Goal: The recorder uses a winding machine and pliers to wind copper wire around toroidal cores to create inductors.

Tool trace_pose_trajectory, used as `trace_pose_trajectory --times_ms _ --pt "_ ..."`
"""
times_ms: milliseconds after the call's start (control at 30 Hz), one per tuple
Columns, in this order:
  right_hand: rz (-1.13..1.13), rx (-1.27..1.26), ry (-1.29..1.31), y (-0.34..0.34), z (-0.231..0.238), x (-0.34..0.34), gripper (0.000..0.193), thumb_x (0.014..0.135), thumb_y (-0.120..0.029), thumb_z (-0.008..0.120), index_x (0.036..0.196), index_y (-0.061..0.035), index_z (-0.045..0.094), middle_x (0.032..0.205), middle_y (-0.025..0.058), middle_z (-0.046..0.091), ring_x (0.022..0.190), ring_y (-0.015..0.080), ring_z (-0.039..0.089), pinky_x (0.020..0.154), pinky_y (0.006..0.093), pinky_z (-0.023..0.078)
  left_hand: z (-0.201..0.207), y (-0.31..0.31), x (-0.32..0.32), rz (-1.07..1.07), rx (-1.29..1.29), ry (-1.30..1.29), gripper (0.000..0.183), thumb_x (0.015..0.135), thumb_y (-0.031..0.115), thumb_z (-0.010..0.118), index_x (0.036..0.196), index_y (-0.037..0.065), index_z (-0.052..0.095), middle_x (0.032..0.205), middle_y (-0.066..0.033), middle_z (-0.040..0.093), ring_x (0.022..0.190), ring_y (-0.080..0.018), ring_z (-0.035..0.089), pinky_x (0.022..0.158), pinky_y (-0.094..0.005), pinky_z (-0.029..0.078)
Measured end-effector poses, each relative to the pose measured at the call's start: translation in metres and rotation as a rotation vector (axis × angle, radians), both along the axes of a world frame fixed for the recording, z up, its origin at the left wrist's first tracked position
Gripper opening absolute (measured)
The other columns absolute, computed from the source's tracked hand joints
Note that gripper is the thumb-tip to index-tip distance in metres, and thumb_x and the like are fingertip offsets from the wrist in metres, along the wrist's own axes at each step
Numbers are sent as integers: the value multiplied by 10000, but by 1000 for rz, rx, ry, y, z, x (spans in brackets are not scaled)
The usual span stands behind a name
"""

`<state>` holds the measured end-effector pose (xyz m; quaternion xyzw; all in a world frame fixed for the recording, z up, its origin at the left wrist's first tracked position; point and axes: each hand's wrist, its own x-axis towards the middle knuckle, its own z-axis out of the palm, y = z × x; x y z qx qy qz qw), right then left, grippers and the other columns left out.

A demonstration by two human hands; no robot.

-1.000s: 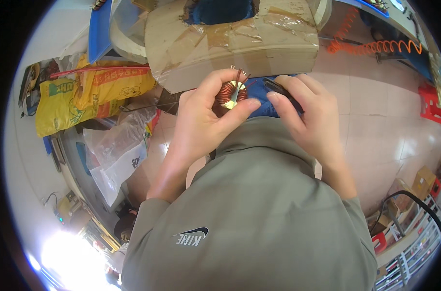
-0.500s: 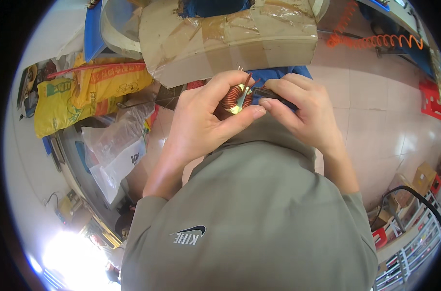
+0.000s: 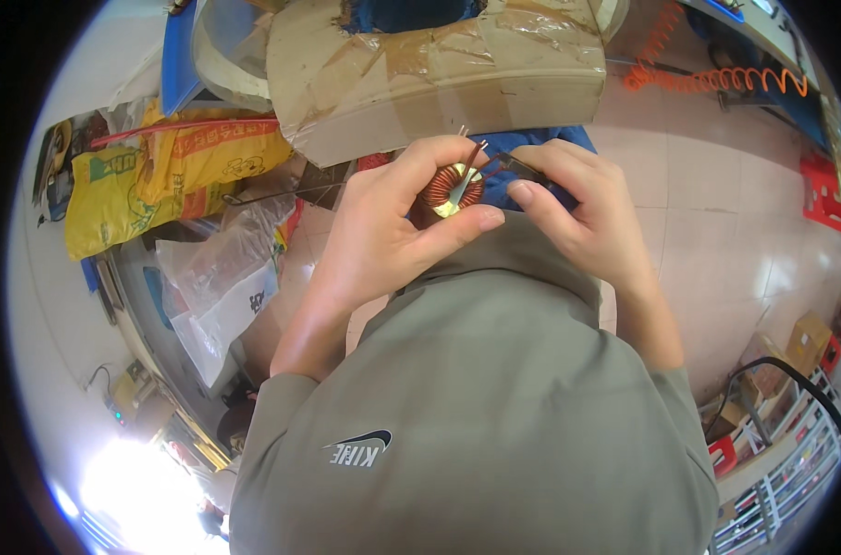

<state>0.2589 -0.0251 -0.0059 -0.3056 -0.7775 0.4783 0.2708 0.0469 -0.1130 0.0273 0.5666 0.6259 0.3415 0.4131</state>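
My left hand (image 3: 383, 208) is closed around a toroidal coil (image 3: 471, 192), a ring wound with copper-coloured wire. Yellow tape and a pale strip show on the ring. Several wire leads stick out from its top and right side. My right hand (image 3: 573, 190) is just right of the coil, its thumb and forefinger slightly apart. Between its fingers sits a slim dark tool (image 3: 528, 170), mostly hidden by them; its tip is close to a lead on the coil's right side. I cannot tell whether it touches.
A taped cardboard box (image 3: 439, 97) stands just beyond my hands, with blue cloth (image 3: 522, 141) below it. Yellow sacks (image 3: 189, 171) and a clear plastic bag (image 3: 212, 287) lie at the left. At the right are an orange coiled hose (image 3: 735, 81) and a red stool (image 3: 827, 191).
My right thumb has moved away from the coil and parted from the forefinger. The dark tool has shifted and shows less. Left hand and coil have hardly moved.
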Motion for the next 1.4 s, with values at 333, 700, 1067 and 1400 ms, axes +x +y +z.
trace_pose_trajectory --times_ms 333,700,1067,1400 --pt "22 106 11 -2 -1 -2 209 873 -184 771 1003 -29 718 806 127 662 721 307 646 628 385 505 -6 -4 5 4 55 -162 491 866 175 845 1247 34 568 899 -35 686 722 -64 591 638 -223 500" --pt "97 -54 10 -1 -6 3 224 896 -153 731 1049 7 703 862 132 680 754 270 648 685 344 506 -12 -1 0 -72 62 -124 434 895 136 806 1252 20 587 943 -35 667 775 -53 588 675 -210 486" --pt "81 26 -111 13 9 15 251 924 -189 704 1076 11 707 857 143 666 756 285 636 680 358 498 3 0 -6 -108 -5 -226 353 849 89 800 1158 20 644 887 17 646 718 -19 531 591 -191 415" --pt "200 196 -133 20 11 23 269 886 -331 762 923 -65 740 732 104 632 676 306 619 583 413 465 10 5 -8 -254 -136 -115 347 781 115 774 1085 0 653 821 -8 645 699 -64 530 627 -212 409"
